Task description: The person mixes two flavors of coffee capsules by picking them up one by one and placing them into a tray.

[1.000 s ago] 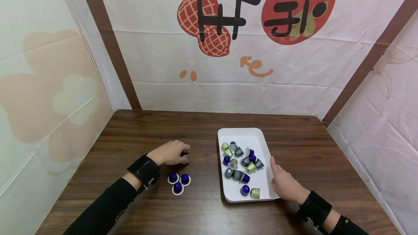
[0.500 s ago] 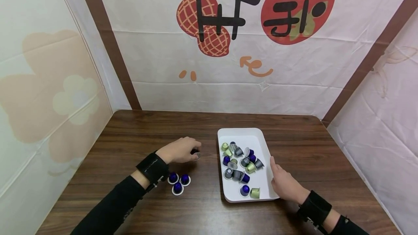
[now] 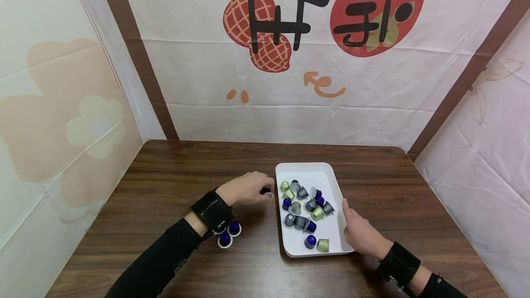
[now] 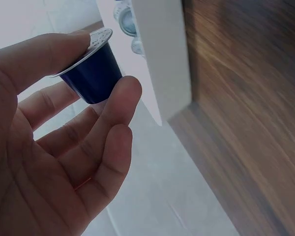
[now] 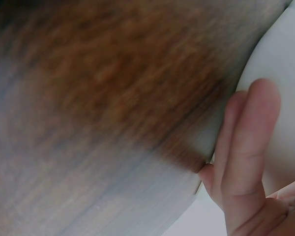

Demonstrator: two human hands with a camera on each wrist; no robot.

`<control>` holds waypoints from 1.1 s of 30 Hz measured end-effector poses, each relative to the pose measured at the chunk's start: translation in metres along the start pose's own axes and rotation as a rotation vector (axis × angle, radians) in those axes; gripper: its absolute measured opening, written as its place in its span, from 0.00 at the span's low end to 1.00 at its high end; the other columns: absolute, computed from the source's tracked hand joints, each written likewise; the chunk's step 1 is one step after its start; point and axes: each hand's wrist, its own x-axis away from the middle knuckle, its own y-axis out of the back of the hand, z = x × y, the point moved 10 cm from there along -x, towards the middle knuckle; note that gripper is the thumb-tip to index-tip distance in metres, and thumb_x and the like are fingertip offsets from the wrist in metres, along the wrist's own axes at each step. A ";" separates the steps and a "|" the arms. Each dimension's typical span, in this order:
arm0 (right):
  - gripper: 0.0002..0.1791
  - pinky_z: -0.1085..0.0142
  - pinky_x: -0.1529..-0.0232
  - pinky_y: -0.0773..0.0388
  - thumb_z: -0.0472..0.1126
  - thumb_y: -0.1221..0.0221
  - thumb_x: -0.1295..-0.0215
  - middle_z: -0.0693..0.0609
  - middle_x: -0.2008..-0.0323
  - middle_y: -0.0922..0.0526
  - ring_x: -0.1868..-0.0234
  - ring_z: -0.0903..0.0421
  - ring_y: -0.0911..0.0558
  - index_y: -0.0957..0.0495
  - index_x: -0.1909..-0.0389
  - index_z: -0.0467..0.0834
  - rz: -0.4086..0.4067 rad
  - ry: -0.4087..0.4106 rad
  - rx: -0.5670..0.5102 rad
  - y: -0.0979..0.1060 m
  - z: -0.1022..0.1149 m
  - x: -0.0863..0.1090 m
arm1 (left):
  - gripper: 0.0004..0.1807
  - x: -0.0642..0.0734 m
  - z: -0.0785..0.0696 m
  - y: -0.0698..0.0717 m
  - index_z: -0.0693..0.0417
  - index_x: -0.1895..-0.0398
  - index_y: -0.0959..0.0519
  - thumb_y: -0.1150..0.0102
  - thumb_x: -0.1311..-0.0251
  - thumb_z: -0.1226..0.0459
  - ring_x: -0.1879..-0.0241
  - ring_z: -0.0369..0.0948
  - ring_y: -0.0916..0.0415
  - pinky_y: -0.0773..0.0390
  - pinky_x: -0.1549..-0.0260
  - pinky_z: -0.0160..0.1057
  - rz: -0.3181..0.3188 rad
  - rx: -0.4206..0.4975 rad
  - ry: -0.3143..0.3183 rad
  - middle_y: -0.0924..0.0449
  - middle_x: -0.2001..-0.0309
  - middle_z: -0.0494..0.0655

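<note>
My left hand (image 3: 247,189) pinches a dark blue coffee capsule (image 4: 92,76) between thumb and fingers, its silver foil lid against the thumb in the left wrist view. That hand is just off the left rim of a white tray (image 3: 306,169). Blue, green and grey coffee capsules lie scattered in the tray, some upright and some on their sides. At the tray's right side, my right hand (image 3: 366,234) rests against the rim with its fingers extended. In the right wrist view those fingers (image 5: 248,147) lie along the white tray wall (image 5: 285,64).
Three blue capsules (image 3: 234,228) stand grouped lid-down on the brown wooden table (image 3: 248,270), one partly hidden by the left wristband (image 3: 212,214). White printed cloth (image 3: 198,123) hangs behind the table and on both sides.
My left hand has moved right across the table with the blue capsule, from near the group of three to beside the tray. The right hand and the tray have stayed put.
</note>
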 end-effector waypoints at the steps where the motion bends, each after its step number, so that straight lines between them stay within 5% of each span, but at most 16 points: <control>1: 0.40 0.50 0.51 0.27 0.27 0.49 0.39 0.28 0.39 0.36 0.48 0.44 0.24 0.59 0.31 0.25 0.005 -0.005 -0.002 0.000 0.000 0.000 | 0.03 -0.002 -0.003 0.001 0.46 0.64 0.23 0.40 0.40 0.60 0.69 0.36 0.32 0.29 0.69 0.35 0.000 -0.008 -0.008 0.28 0.66 0.38; 10: 0.40 0.49 0.50 0.27 0.27 0.48 0.40 0.27 0.39 0.37 0.47 0.43 0.25 0.58 0.31 0.25 -0.001 0.005 -0.001 0.002 0.002 0.001 | 0.02 -0.018 -0.035 0.002 0.49 0.65 0.23 0.41 0.40 0.63 0.71 0.36 0.33 0.31 0.71 0.34 0.009 -0.014 -0.090 0.27 0.69 0.37; 25: 0.40 0.50 0.51 0.26 0.28 0.48 0.39 0.28 0.39 0.36 0.50 0.45 0.24 0.59 0.31 0.26 -0.002 -0.003 -0.031 0.000 -0.001 0.000 | 0.06 -0.046 -0.093 -0.025 0.48 0.60 0.21 0.41 0.39 0.59 0.67 0.33 0.32 0.31 0.64 0.31 0.086 -0.151 -0.212 0.26 0.66 0.36; 33: 0.40 0.50 0.51 0.27 0.28 0.50 0.38 0.28 0.39 0.37 0.47 0.45 0.25 0.60 0.30 0.26 -0.003 -0.002 -0.037 0.000 -0.001 -0.001 | 0.03 -0.054 -0.114 -0.036 0.47 0.66 0.23 0.39 0.41 0.60 0.70 0.32 0.33 0.32 0.69 0.30 0.115 -0.193 -0.232 0.29 0.72 0.35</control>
